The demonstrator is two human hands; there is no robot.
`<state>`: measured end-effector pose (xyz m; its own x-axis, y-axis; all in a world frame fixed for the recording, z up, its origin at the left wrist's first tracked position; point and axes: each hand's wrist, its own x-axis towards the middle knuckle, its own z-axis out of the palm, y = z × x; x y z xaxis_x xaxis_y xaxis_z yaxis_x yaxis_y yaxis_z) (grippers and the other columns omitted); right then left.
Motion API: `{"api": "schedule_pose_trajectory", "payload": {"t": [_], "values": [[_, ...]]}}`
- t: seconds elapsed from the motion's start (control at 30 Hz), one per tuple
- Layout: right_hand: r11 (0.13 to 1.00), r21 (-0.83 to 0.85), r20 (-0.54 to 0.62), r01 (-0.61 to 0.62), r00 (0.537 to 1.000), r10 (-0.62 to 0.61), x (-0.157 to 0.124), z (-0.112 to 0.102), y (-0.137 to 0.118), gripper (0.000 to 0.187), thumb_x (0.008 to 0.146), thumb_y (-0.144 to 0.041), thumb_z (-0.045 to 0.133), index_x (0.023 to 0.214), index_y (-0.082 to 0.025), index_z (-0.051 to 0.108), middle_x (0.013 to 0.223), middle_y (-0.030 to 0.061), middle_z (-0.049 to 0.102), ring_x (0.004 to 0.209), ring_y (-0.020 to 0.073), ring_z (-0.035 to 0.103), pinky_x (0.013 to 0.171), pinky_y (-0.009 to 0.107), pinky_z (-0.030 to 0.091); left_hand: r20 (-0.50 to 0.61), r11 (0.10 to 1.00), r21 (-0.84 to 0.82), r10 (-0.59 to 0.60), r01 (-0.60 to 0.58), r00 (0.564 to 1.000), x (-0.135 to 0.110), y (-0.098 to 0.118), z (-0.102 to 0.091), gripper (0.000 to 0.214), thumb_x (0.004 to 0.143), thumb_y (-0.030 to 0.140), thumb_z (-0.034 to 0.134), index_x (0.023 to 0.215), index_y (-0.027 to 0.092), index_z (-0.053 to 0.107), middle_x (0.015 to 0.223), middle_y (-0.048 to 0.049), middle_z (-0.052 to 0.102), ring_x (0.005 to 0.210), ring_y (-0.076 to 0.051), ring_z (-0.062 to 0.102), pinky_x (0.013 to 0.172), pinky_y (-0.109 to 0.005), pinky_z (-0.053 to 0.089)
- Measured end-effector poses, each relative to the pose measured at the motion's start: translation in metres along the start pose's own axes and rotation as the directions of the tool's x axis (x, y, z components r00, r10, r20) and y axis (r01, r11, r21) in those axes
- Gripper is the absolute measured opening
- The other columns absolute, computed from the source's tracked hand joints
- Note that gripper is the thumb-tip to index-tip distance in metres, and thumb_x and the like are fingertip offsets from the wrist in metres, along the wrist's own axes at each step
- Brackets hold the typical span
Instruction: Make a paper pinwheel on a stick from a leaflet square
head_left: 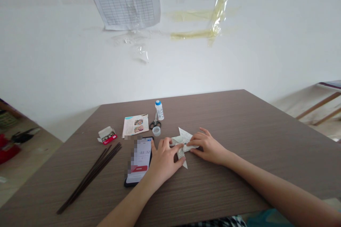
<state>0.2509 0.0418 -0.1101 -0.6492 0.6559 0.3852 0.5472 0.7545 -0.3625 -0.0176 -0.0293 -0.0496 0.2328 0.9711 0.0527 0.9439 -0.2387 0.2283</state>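
Note:
A folded paper pinwheel (185, 135), printed with text, lies on the table between my two hands. One pointed blade sticks up away from me and another points down towards me. My left hand (165, 158) grips its left side, with index finger and thumb on the paper. From the right, my right hand (209, 146) presses and pinches the blade there, fingertips near the centre. Both hands partly hide the pinwheel. Just left of my left hand lies a phone (140, 159) with a running timer on its screen.
Behind the phone are a printed paper sheet (135, 125), black-handled scissors (155, 124), a white glue bottle (160, 111) with a blue cap and a small clear cup (156, 131). Dark thin sticks (90, 175) and an open small box (107, 135) lie left. A wall (191, 67) borders the table's far edge.

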Motion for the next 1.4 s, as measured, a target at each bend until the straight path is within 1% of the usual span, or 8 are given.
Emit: {"api": "schedule_pose_trajectory", "payload": {"t": [0.27, 0.43, 0.6, 0.83, 0.97, 1.1, 1.23, 1.4], "values": [[1.0, -0.002, 0.009, -0.007, 1.0, 0.007, -0.0013, 0.0, 0.0008, 0.028, 0.115, -0.022, 0.09, 0.138, -0.034, 0.101, 0.127, 0.0101, 0.098, 0.126, 0.0353, 0.092, 0.149, 0.076, 0.05, 0.0, 0.999, -0.022, -0.029, 0.028, 1.0, 0.0001, 0.0004, -0.0015, 0.058, 0.104, 0.037, 0.107, 0.161, 0.041, 0.096, 0.17, -0.0173, 0.077, 0.166, -0.052, 0.071, 0.152, -0.097, 0.033], [1.0, -0.003, 0.008, 0.001, 1.0, -0.001, -0.0017, 0.0004, 0.0022, 0.029, 0.116, -0.022, 0.089, 0.14, -0.033, 0.1, 0.127, 0.0102, 0.098, 0.127, 0.035, 0.092, 0.148, 0.076, 0.051, -0.006, 1.0, -0.024, -0.02, 0.02, 1.0, 0.0009, -0.0019, 0.0005, 0.06, 0.103, 0.043, 0.107, 0.162, 0.043, 0.096, 0.164, -0.0172, 0.079, 0.16, -0.052, 0.073, 0.15, -0.099, 0.033], [1.0, -0.008, 0.018, -0.022, 1.0, 0.022, -0.0013, 0.001, 0.0004, 0.029, 0.115, -0.021, 0.091, 0.139, -0.034, 0.101, 0.128, 0.0096, 0.098, 0.128, 0.035, 0.092, 0.149, 0.076, 0.05, 0.004, 1.0, 0.009, -0.02, 0.02, 1.0, 0.0008, -0.002, -0.0013, 0.057, 0.105, 0.042, 0.105, 0.161, 0.046, 0.097, 0.16, -0.0157, 0.081, 0.158, -0.051, 0.074, 0.149, -0.098, 0.038], [0.999, -0.002, 0.057, -0.055, 0.997, 0.055, 0.0, -0.0017, -0.0042, 0.03, 0.116, -0.021, 0.086, 0.141, -0.032, 0.101, 0.132, 0.0123, 0.097, 0.134, 0.0378, 0.091, 0.15, 0.083, 0.047, 0.05, 0.999, 0.051, -0.009, 0.007, 0.999, 0.0021, -0.0001, -0.0067, 0.059, 0.108, 0.045, 0.102, 0.166, 0.046, 0.093, 0.164, -0.0164, 0.081, 0.162, -0.052, 0.072, 0.149, -0.098, 0.038], [0.999, -0.012, 0.04, -0.043, 0.998, 0.043, -0.0005, -0.0013, -0.0027, 0.03, 0.116, -0.023, 0.088, 0.14, -0.034, 0.101, 0.129, 0.0106, 0.098, 0.131, 0.0363, 0.092, 0.15, 0.078, 0.049, 0.019, 0.998, 0.057, -0.007, 0.006, 1.0, 0.0007, -0.0006, -0.0058, 0.059, 0.106, 0.044, 0.104, 0.164, 0.048, 0.094, 0.159, -0.0151, 0.083, 0.158, -0.051, 0.075, 0.149, -0.098, 0.039], [1.0, -0.015, 0.03, -0.027, 0.999, 0.028, -0.0008, 0.0001, -0.0005, 0.028, 0.116, -0.024, 0.088, 0.14, -0.034, 0.101, 0.129, 0.0105, 0.098, 0.13, 0.0359, 0.091, 0.149, 0.077, 0.05, 0.013, 0.999, 0.051, -0.02, 0.019, 1.0, -0.0004, 0.0002, -0.0042, 0.06, 0.107, 0.043, 0.105, 0.165, 0.048, 0.094, 0.162, -0.0152, 0.081, 0.16, -0.051, 0.074, 0.149, -0.1, 0.036], [1.0, 0.004, 0.014, -0.01, 1.0, 0.01, -0.0009, -0.0006, 0.0002, 0.029, 0.116, -0.024, 0.089, 0.14, -0.036, 0.1, 0.129, 0.0092, 0.098, 0.13, 0.0343, 0.091, 0.15, 0.073, 0.05, -0.021, 0.999, 0.034, -0.016, 0.017, 1.0, -0.0005, 0.0004, -0.0018, 0.063, 0.103, 0.042, 0.108, 0.164, 0.05, 0.094, 0.161, -0.014, 0.082, 0.16, -0.052, 0.075, 0.15, -0.098, 0.036], [1.0, 0.015, 0.013, -0.015, 1.0, 0.015, -0.0013, -0.0017, -0.0004, 0.029, 0.115, -0.022, 0.089, 0.14, -0.035, 0.099, 0.13, 0.0094, 0.098, 0.131, 0.0352, 0.092, 0.15, 0.074, 0.05, -0.074, 1.0, 0.007, 0.012, -0.011, 0.997, -0.0009, -0.002, 0.0012, 0.062, 0.1, 0.038, 0.111, 0.159, 0.045, 0.097, 0.158, -0.0144, 0.083, 0.156, -0.052, 0.076, 0.149, -0.1, 0.035]]}}
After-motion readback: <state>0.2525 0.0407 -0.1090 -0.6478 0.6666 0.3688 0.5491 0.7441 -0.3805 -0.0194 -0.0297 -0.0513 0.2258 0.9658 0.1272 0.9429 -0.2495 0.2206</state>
